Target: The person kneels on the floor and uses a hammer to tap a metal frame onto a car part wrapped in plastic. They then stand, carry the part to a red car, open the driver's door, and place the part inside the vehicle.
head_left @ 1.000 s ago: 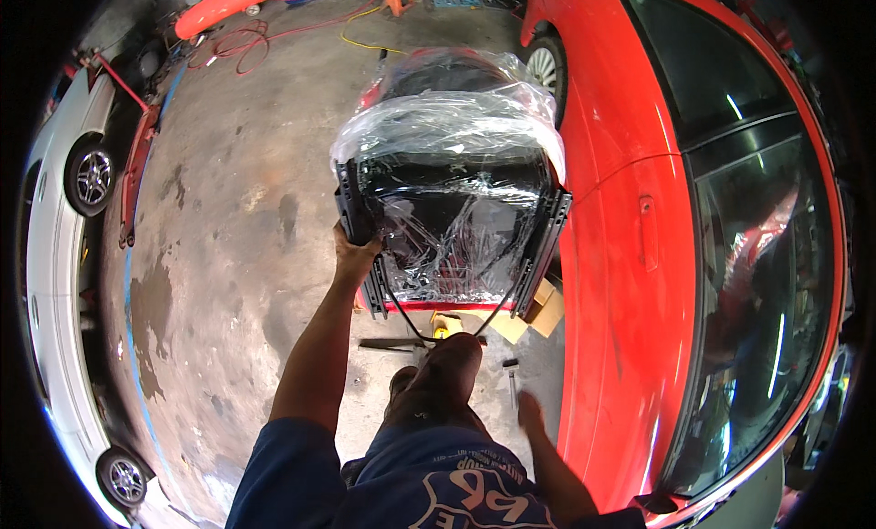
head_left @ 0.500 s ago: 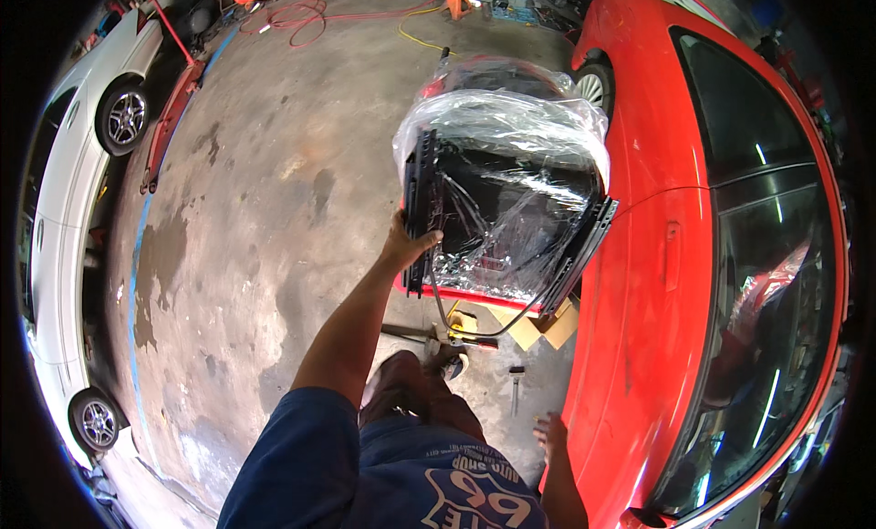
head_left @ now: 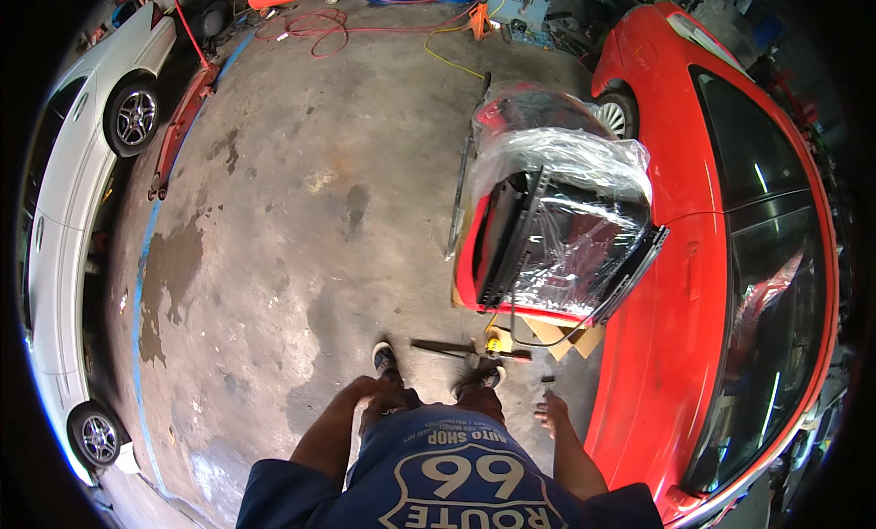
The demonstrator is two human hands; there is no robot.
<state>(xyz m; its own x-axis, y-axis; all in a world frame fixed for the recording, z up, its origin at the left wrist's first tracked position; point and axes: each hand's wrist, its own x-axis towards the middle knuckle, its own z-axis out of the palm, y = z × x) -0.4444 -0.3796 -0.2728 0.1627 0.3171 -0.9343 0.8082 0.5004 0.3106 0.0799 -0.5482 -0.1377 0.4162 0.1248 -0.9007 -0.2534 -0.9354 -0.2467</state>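
Observation:
A bulky red and black item (head_left: 466, 278) that looks like a car seat stands partly wrapped in clear plastic (head_left: 584, 150). A black slide rail (head_left: 516, 246) lies slanted across its left side, and another black rail (head_left: 631, 274) runs along its right. A thin bent bar or cable (head_left: 547, 345) loops between their near ends. My left hand (head_left: 372, 389) is by my left thigh, apart from the rails, its fingers loosely stretched out and nothing seen in it. My right hand (head_left: 551, 412) hangs empty with fingers apart, above a small brush-like tool (head_left: 547, 380) on the floor.
The red car (head_left: 652, 347) stands close on the right; a white car (head_left: 64, 228) is at far left, beside a red floor jack (head_left: 178, 128). Flattened cardboard (head_left: 577, 342) and a long-handled tool (head_left: 443, 350) lie by my feet. A red hose (head_left: 330, 29) coils at the back.
My left hand has let go of the left rail and drawn back to my thigh. That rail now leans more to the right at its top. The view has shifted back from the wrapped item.

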